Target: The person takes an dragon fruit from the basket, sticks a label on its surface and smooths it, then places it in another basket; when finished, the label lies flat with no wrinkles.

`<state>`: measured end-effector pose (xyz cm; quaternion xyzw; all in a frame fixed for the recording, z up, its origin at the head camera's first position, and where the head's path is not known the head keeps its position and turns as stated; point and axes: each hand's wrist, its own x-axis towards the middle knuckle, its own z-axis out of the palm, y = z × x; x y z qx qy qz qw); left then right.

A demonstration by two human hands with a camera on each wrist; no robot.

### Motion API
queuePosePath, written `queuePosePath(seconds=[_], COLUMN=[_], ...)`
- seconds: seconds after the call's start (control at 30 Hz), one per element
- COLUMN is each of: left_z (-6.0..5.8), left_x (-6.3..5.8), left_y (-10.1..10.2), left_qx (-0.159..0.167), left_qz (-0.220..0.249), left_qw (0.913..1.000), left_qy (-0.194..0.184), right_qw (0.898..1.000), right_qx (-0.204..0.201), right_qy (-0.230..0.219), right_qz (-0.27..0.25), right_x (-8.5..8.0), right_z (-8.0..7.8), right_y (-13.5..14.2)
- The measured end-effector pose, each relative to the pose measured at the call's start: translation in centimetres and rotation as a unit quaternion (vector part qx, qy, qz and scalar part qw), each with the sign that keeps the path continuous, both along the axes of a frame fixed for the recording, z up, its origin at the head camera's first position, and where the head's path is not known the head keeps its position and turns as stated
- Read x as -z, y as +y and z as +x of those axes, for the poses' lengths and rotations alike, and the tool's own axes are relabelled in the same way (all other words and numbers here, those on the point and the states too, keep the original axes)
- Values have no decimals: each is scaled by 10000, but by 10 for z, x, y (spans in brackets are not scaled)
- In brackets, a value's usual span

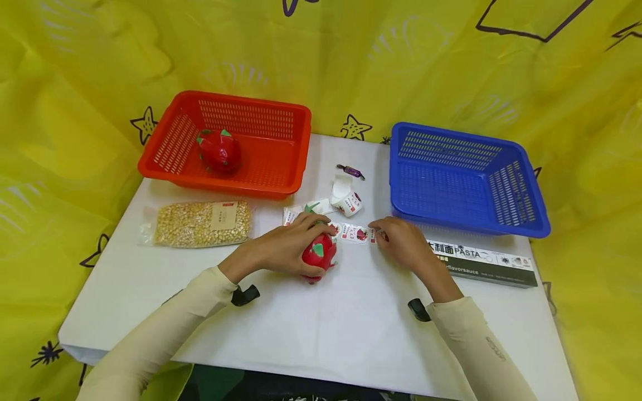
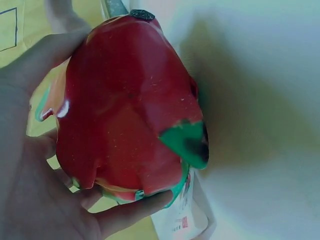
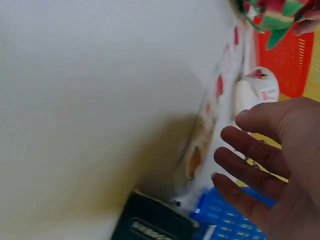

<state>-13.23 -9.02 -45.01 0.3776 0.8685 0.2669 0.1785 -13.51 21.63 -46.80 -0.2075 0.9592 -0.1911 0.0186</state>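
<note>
My left hand [image 1: 283, 248] grips a glossy red model dragon fruit [image 1: 317, 257] with green leaf tips, on or just over the table. In the left wrist view the fingers curve round one side of the dragon fruit [image 2: 125, 105]. A strip of printed labels [image 1: 355, 233] with dragon fruit pictures lies flat to its right. It runs from a small label roll [image 1: 349, 204] behind. At the strip's right end is my right hand [image 1: 403, 245]. The right wrist view shows this hand [image 3: 280, 155] with loosely bent fingers, apart from the thumb, and nothing seen between them.
A red basket [image 1: 241, 184] at the back left contains another dragon fruit [image 1: 220, 151]. A blue basket [image 1: 466, 220] stands at the right, behind a pasta box [image 1: 489, 267]. A bag of yellow kernels [image 1: 200, 224] lies left, and a purple-wrapped candy [image 1: 351, 171] at the back.
</note>
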Motion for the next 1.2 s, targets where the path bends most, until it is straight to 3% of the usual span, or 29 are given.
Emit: queuePosePath(seconds=[0.2, 0.53, 0.83, 1.0, 1.2], left_z=[3, 4, 4, 6, 7], left_x=[2, 5, 6, 7, 7], left_y=[-4, -4, -4, -6, -13], left_qx=[-173, -371, -525, -540, -426], left_qz=[185, 412, 366, 354, 690], left_qw=[9996, 9983, 9971, 9966, 9967], left_qy=[-89, 165, 401, 514, 61], right_qw=[9971, 9889, 9618, 9571, 9631], right_qx=[-165, -249, -710, -723, -755], right_qy=[607, 1165, 2210, 2296, 2111], right_qz=[435, 885, 1451, 1610, 1488], right_x=[20, 24, 24, 23, 21], right_z=[0, 4, 1, 1, 4], right_y=[2, 3, -1, 1, 4])
